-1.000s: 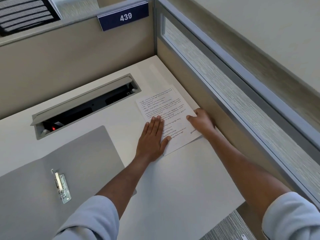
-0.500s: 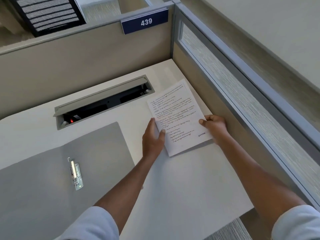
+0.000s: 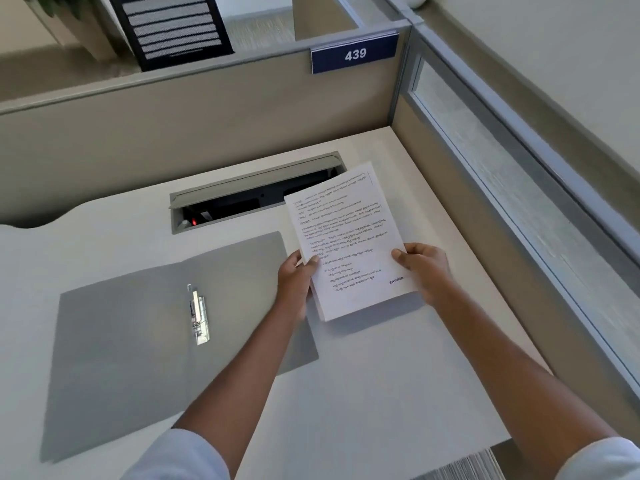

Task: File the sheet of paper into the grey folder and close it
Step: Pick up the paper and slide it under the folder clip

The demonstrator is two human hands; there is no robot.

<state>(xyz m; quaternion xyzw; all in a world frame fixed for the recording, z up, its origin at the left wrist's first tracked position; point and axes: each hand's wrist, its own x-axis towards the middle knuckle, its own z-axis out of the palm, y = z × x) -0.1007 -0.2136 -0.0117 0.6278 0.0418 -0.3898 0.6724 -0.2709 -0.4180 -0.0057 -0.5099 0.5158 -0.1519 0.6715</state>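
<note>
The printed sheet of paper (image 3: 349, 237) is held up off the white desk, tilted, with its shadow below it. My left hand (image 3: 295, 278) pinches its lower left edge, thumb on top. My right hand (image 3: 424, 268) grips its lower right edge. The grey folder (image 3: 121, 341) lies open and flat on the desk to the left of the sheet. A metal clip (image 3: 198, 315) sits along the folder's middle fold. My left forearm crosses over the folder's right flap.
A cable slot (image 3: 249, 194) with its lid raised is set in the white desk (image 3: 381, 393) behind the sheet. Beige partitions close the back and right sides, with a blue sign "439" (image 3: 355, 54). The desk's front edge runs at lower right.
The sheet lay flat on the desk under both hands; both hands have gripped its edges and lifted it off the desk and toward me. The camera view has also shifted.
</note>
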